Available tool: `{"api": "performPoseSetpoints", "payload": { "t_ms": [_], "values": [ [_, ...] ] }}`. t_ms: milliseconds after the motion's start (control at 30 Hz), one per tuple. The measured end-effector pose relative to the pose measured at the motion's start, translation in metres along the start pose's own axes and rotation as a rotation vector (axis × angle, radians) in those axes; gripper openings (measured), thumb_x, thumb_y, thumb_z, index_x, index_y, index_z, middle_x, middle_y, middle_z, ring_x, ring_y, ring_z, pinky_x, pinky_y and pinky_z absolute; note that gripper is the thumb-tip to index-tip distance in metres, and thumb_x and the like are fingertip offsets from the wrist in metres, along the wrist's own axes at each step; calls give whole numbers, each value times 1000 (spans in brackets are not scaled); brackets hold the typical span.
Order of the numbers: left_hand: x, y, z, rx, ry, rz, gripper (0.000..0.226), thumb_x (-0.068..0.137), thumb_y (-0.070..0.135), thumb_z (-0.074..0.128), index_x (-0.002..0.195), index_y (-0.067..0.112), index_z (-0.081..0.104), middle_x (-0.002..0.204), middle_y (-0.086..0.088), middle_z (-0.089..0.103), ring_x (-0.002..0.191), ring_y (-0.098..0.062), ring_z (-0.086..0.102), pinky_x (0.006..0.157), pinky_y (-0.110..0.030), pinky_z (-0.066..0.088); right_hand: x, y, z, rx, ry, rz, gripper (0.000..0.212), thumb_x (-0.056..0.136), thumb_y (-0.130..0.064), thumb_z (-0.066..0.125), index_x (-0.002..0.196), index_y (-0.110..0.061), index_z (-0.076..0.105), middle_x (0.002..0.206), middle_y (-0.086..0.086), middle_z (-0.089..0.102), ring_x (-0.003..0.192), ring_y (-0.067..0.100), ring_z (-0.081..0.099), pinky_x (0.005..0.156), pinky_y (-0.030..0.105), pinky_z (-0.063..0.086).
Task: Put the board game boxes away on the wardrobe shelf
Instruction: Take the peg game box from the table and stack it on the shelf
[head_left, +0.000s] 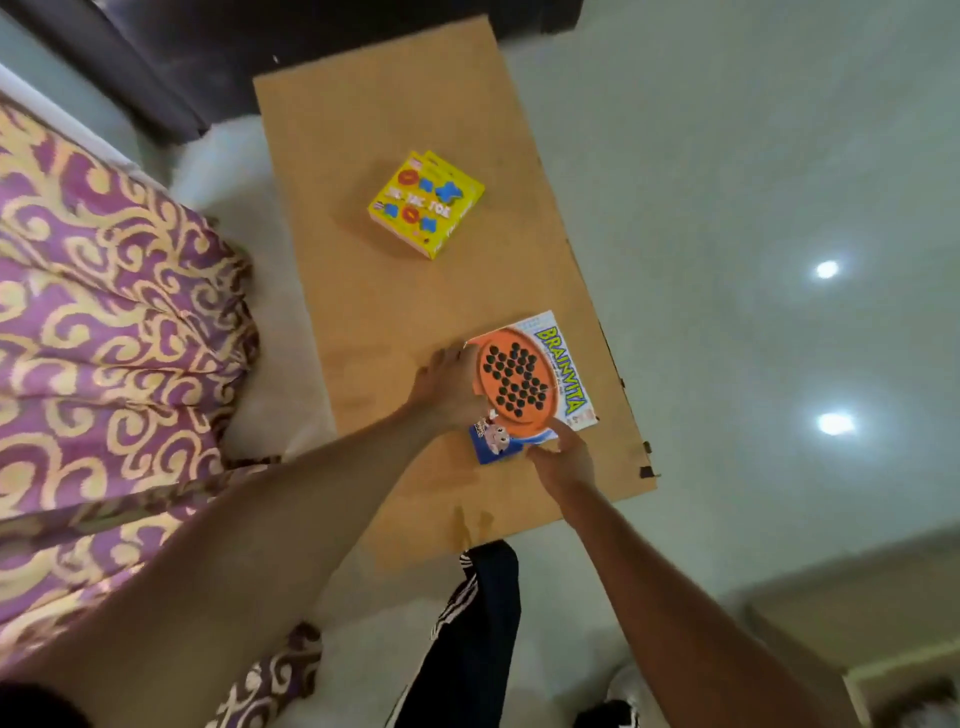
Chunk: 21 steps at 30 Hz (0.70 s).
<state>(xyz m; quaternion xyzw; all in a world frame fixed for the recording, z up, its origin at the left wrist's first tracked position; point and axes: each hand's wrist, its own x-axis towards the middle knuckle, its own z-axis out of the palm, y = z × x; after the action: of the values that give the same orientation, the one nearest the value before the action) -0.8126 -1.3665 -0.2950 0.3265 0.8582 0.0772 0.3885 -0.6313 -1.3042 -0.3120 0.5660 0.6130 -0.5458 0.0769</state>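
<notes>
A flat Brainvita box (535, 382), white and blue with an orange peg board printed on it, lies near the front right of a low wooden table (395, 322). My left hand (448, 387) grips its left edge, fingers curled around the side. My right hand (562, 451) holds its near edge, one finger laid on the lid. A smaller yellow tic tac toe box (425, 203) sits untouched further back on the table.
A bed with a purple and cream patterned cover (114, 332) runs along the left. Glossy pale floor (753, 208) lies to the right of the table. My leg in dark striped trousers (478, 623) stands at the table's near end. Dark furniture (171, 62) stands behind.
</notes>
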Motion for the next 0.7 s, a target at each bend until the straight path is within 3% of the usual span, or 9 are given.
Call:
{"api": "performPoseSetpoints", "payload": {
  "t_ms": [100,167,267,333,400,500,600,700],
  "values": [
    [49,-3,7,29,-76,-10,97,73,32,67,152,20,12,159,-5,17,145,-30,19,116,-52,24,22,7,11,59,29,46,39,79,-11,69,116,-19,62,105,-3,63,92,15,56,76,27,45],
    [64,0,11,2,-106,-27,98,74,29,66,153,20,9,155,-8,27,141,-31,26,114,-50,29,26,10,12,90,57,47,33,76,-11,71,106,-23,64,100,-6,67,89,14,60,73,26,49],
    [65,-3,11,-114,-99,-141,85,71,28,64,147,20,28,140,-11,40,130,-35,35,104,-46,41,24,10,5,125,46,49,29,76,-12,74,99,-27,68,91,-14,68,85,5,62,71,27,54],
    [51,-16,18,-258,-132,-224,74,61,30,67,133,27,50,126,-10,52,120,-31,50,96,-41,51,19,12,-3,105,19,54,28,76,-11,74,97,-29,67,91,-15,67,87,5,62,72,29,55],
    [21,-30,27,-438,-150,-302,70,49,31,71,118,32,61,109,-3,65,100,-24,67,82,-38,59,10,15,-12,71,-24,58,31,77,-12,73,100,-31,65,98,-14,67,94,8,64,75,35,59],
    [-38,-38,45,-668,-107,-364,61,51,24,75,112,25,63,100,-1,70,84,-18,71,73,-38,62,-14,23,-27,-32,-92,-25,50,73,-16,72,116,-37,62,116,-4,63,109,15,62,81,43,59],
    [-113,-21,57,-823,-25,-413,57,64,11,74,119,18,59,105,-2,68,86,-13,69,60,-22,57,-52,21,-50,-136,-135,-172,63,72,-9,74,119,-47,60,118,-10,61,114,12,58,85,39,58],
    [-177,7,68,-901,109,-416,40,72,1,70,107,19,61,97,2,68,86,-13,68,60,-23,55,-95,12,-79,-200,-162,-319,64,71,2,73,123,-32,62,119,-13,59,113,9,55,84,32,56]
  ]
}}
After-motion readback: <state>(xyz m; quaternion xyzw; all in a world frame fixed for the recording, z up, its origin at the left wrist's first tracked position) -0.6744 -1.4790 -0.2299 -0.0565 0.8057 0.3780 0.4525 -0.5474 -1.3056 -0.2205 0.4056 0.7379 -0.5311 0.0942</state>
